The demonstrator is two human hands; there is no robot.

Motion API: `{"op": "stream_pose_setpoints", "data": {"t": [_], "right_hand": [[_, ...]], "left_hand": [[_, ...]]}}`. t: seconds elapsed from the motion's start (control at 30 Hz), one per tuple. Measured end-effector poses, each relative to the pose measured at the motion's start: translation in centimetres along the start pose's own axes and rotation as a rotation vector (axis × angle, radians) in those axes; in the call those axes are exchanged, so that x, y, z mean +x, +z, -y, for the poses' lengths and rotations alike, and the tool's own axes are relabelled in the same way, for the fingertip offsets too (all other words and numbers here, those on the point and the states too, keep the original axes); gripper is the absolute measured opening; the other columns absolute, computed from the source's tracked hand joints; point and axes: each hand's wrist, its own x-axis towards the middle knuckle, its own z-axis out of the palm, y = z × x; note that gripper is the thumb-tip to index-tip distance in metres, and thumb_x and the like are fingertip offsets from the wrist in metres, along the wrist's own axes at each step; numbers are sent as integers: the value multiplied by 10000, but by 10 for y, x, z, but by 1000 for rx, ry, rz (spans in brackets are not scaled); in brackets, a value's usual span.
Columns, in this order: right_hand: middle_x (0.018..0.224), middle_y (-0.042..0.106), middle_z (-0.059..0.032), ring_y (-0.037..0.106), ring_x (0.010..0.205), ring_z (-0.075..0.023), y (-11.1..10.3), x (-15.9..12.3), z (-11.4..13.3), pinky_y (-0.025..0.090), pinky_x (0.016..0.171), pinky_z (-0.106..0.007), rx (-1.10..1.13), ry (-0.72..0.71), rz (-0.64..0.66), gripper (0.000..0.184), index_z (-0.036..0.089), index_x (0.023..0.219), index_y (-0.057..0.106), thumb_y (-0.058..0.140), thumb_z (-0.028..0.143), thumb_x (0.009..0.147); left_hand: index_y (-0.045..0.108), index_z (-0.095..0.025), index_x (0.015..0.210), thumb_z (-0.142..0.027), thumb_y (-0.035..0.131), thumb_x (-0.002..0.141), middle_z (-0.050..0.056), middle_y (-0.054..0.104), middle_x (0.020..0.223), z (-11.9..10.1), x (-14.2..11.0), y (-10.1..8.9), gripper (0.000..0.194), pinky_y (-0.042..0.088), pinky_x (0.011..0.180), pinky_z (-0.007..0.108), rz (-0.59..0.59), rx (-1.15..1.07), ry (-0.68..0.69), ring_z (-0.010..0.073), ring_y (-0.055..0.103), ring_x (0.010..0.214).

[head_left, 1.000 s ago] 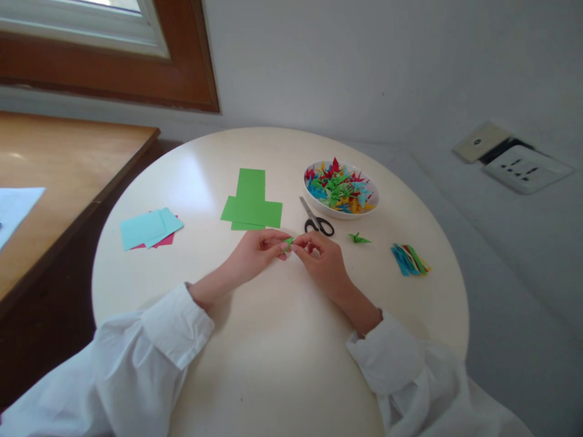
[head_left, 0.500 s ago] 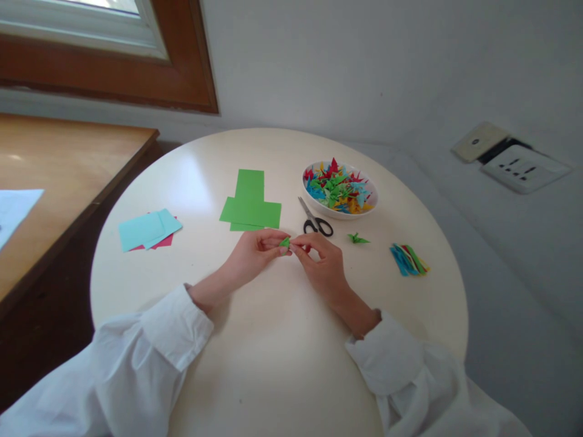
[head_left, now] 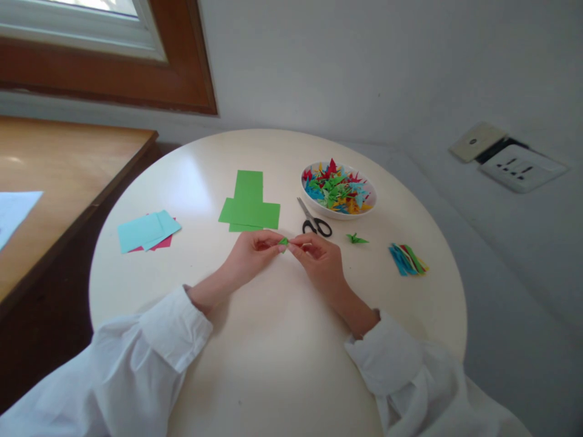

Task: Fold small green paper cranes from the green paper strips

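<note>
I have my left hand [head_left: 254, 252] and right hand [head_left: 322, 260] pinching a small folded green paper [head_left: 283, 241] between them; on the counter [head_left: 273, 346], scissors [head_left: 313, 220] lie just beyond the right hand, a green crane [head_left: 356, 238] to its right.

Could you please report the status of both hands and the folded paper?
Left hand, right hand: both pinching. Folded paper: green, partly hidden. Scissors just beyond right hand, seemingly not in the way.

Folded piece [head_left: 283, 241]: between hands [head_left: 255, 250]
Scissors [head_left: 311, 219]: before bowl [head_left: 334, 214], right of sheets [head_left: 249, 200]
Cranes [head_left: 334, 189]: in bowl, one outside
Strips [head_left: 409, 260]: right side of desk [head_left: 273, 340]
</note>
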Motion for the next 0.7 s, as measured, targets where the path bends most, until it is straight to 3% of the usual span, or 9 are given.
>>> {"op": "stream_pose_setpoints", "data": {"t": [0.37, 0.7], "right_hand": [[594, 613, 12, 517, 562, -111, 0, 4, 2, 420, 556, -247, 166, 267, 57, 160, 172, 625, 621, 667, 324, 606], [557, 555, 26, 461, 547, -95, -3, 6, 4, 384, 546, -239, 127, 239, 166, 191, 174, 603, 586, 614, 351, 669]], "left_hand": [[679, -131, 753, -236, 616, 696, 41, 679, 719, 2, 0, 0, 135, 430, 614, 231, -46, 96, 44, 132, 573, 651], [663, -146, 726, -255, 606, 708, 33, 661, 701, -3, -1, -1, 124, 418, 609, 231, -21, 97, 61, 132, 560, 643]]}}
